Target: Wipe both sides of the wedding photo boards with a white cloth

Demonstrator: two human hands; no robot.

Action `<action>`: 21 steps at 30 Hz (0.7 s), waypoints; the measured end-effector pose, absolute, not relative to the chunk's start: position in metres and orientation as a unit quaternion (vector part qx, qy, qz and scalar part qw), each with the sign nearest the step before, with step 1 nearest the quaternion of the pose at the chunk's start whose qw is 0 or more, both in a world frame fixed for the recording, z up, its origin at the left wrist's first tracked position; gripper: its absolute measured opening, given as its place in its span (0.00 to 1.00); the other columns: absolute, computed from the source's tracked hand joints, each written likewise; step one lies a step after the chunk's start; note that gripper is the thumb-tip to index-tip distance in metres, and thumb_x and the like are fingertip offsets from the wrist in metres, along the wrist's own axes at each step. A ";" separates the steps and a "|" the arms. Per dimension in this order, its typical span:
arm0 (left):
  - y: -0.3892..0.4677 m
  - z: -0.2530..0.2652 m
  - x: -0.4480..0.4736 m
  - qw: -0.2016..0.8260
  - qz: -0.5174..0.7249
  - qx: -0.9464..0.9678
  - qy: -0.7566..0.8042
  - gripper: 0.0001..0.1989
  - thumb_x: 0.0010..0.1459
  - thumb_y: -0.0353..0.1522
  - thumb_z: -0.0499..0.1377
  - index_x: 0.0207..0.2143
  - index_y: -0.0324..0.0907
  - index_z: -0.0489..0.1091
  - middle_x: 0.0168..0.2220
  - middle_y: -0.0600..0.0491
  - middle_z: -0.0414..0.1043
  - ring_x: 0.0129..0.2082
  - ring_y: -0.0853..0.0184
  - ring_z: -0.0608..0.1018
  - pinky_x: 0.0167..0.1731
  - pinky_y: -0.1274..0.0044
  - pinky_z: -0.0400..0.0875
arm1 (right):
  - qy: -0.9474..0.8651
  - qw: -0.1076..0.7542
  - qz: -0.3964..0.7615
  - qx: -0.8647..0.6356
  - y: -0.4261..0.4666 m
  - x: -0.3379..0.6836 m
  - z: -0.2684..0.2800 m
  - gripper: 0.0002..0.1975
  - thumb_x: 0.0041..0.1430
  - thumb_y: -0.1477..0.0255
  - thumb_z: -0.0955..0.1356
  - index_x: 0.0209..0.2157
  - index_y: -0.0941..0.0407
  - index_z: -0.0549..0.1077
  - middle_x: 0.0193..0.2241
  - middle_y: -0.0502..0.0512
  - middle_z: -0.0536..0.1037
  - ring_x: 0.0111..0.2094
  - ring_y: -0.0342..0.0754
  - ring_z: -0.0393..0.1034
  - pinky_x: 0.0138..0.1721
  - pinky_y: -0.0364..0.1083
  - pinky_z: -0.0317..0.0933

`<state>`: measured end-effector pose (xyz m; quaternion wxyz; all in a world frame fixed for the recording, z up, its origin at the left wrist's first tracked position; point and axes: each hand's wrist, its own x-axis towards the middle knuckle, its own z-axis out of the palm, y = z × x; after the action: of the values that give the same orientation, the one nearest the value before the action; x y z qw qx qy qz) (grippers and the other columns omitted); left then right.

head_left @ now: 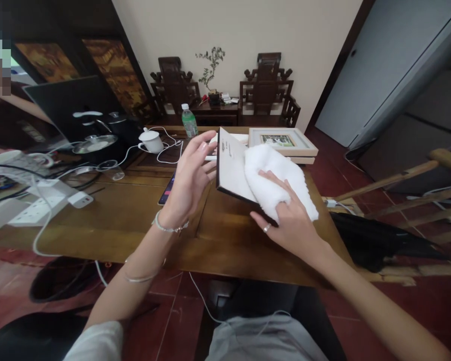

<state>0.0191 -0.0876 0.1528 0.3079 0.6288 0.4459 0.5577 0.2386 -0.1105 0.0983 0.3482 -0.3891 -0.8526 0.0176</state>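
Note:
My right hand [291, 220] grips a fluffy white cloth [276, 170] and presses it on the pale face of a dark-edged panel [231, 163] with small print on it. The thumb, with a ring, shows below the panel's lower edge. The panel is tilted, above the wooden table [233, 245]. At the panel's left edge is my left hand [191, 175], its fingers parted and curved; whether the fingertips touch or pass behind the edge I cannot tell. Behind the cloth lies a light framed picture [281, 142], on top of another frame-like piece.
Left of my hands are a phone [167, 188], a lidded white cup [151, 141], a clear plastic cup [111, 170], a power strip [41, 203] and loose cables. A green-labelled bottle [189, 121] stands at the back. Part of another person shows at far left.

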 end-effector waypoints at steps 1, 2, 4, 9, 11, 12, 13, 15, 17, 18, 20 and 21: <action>-0.093 0.160 0.025 0.302 0.562 0.631 0.442 0.27 0.67 0.53 0.43 0.62 0.53 0.59 0.56 0.51 0.69 0.59 0.48 0.71 0.51 0.59 0.73 | -0.833 0.360 0.008 -0.420 -0.111 0.239 0.098 0.02 0.58 0.69 0.66 0.31 0.52 0.70 0.57 0.67 0.70 0.64 0.65 0.56 0.61 0.69 0.52; -0.097 0.167 0.031 0.299 0.568 0.631 0.436 0.27 0.67 0.53 0.44 0.63 0.54 0.58 0.57 0.52 0.68 0.60 0.47 0.70 0.51 0.59 0.72 | -0.808 0.371 0.003 -0.458 -0.110 0.242 0.098 0.02 0.58 0.69 0.66 0.32 0.52 0.70 0.52 0.69 0.73 0.61 0.66 0.60 0.59 0.68 0.56; -0.100 0.178 0.041 0.309 0.570 0.636 0.418 0.26 0.67 0.53 0.45 0.63 0.56 0.58 0.59 0.54 0.66 0.62 0.47 0.68 0.51 0.60 0.72 | -0.750 0.390 0.002 -0.533 -0.107 0.253 0.099 0.05 0.56 0.66 0.67 0.29 0.51 0.69 0.39 0.69 0.76 0.51 0.68 0.68 0.51 0.66 0.62; -0.094 0.151 0.058 0.432 0.549 0.616 0.364 0.20 0.68 0.44 0.50 0.61 0.55 0.59 0.64 0.54 0.61 0.65 0.51 0.65 0.58 0.60 0.69 | -0.566 0.572 0.014 -0.594 -0.097 0.286 0.114 0.18 0.48 0.60 0.73 0.21 0.50 0.61 0.22 0.56 0.69 0.35 0.61 0.72 0.40 0.59 0.67; -0.097 0.118 0.062 0.504 0.537 0.536 0.414 0.26 0.62 0.38 0.60 0.61 0.51 0.59 0.66 0.49 0.58 0.66 0.52 0.62 0.62 0.60 0.64 | -0.479 0.692 0.060 -0.537 -0.088 0.298 0.120 0.15 0.43 0.64 0.75 0.24 0.51 0.65 0.27 0.55 0.73 0.38 0.59 0.73 0.43 0.57 0.66; -0.101 0.101 0.063 0.542 0.525 0.477 0.451 0.30 0.58 0.35 0.63 0.61 0.50 0.58 0.67 0.46 0.57 0.67 0.52 0.61 0.64 0.60 0.60 | -0.432 0.739 0.100 -0.507 -0.084 0.303 0.122 0.15 0.40 0.67 0.76 0.26 0.51 0.67 0.31 0.55 0.75 0.41 0.58 0.73 0.45 0.56 0.66; -0.107 0.084 0.064 0.580 0.517 0.411 0.477 0.33 0.55 0.33 0.65 0.61 0.49 0.58 0.68 0.44 0.55 0.68 0.53 0.59 0.65 0.60 0.58 | -0.384 0.768 0.150 -0.490 -0.081 0.308 0.122 0.15 0.37 0.69 0.76 0.28 0.51 0.68 0.33 0.55 0.76 0.42 0.57 0.74 0.46 0.55 0.66; -0.121 0.060 0.066 0.651 0.523 0.310 0.455 0.31 0.53 0.32 0.67 0.58 0.47 0.61 0.66 0.43 0.58 0.68 0.55 0.59 0.65 0.63 0.59 | -0.302 0.759 0.278 -0.505 -0.077 0.316 0.122 0.13 0.36 0.72 0.74 0.27 0.50 0.69 0.35 0.56 0.78 0.43 0.58 0.75 0.45 0.55 0.67; -0.137 0.048 0.066 0.729 0.511 0.295 0.346 0.21 0.55 0.34 0.67 0.51 0.45 0.69 0.61 0.45 0.67 0.62 0.55 0.69 0.60 0.63 0.66 | -0.258 0.674 0.419 -0.551 -0.081 0.321 0.120 0.07 0.40 0.70 0.71 0.25 0.49 0.71 0.33 0.58 0.80 0.40 0.61 0.76 0.41 0.57 0.69; -0.144 0.046 0.066 0.756 0.500 0.304 0.293 0.18 0.56 0.36 0.66 0.49 0.45 0.72 0.57 0.47 0.72 0.57 0.57 0.74 0.57 0.64 0.70 | -0.248 0.618 0.483 -0.568 -0.085 0.322 0.118 0.03 0.43 0.68 0.70 0.24 0.49 0.71 0.31 0.59 0.80 0.38 0.62 0.77 0.40 0.58 0.69; -0.157 0.044 0.067 0.787 0.481 0.303 0.240 0.15 0.54 0.41 0.68 0.43 0.46 0.75 0.43 0.49 0.80 0.43 0.57 0.82 0.46 0.63 0.77 | -0.234 0.513 0.582 -0.586 -0.097 0.321 0.115 0.05 0.48 0.65 0.68 0.23 0.50 0.72 0.27 0.61 0.80 0.34 0.64 0.77 0.38 0.60 0.69; -0.162 0.043 0.068 0.798 0.467 0.293 0.243 0.16 0.52 0.43 0.69 0.41 0.45 0.77 0.38 0.50 0.81 0.38 0.57 0.83 0.42 0.63 0.78 | -0.227 0.471 0.614 -0.591 -0.104 0.319 0.113 0.08 0.50 0.63 0.67 0.22 0.50 0.72 0.26 0.62 0.80 0.33 0.64 0.78 0.37 0.60 0.70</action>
<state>0.0681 -0.1622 0.0426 0.7978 0.2934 0.2426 0.4674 0.3194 -0.1037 0.1131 0.4710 -0.5909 -0.2269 0.6144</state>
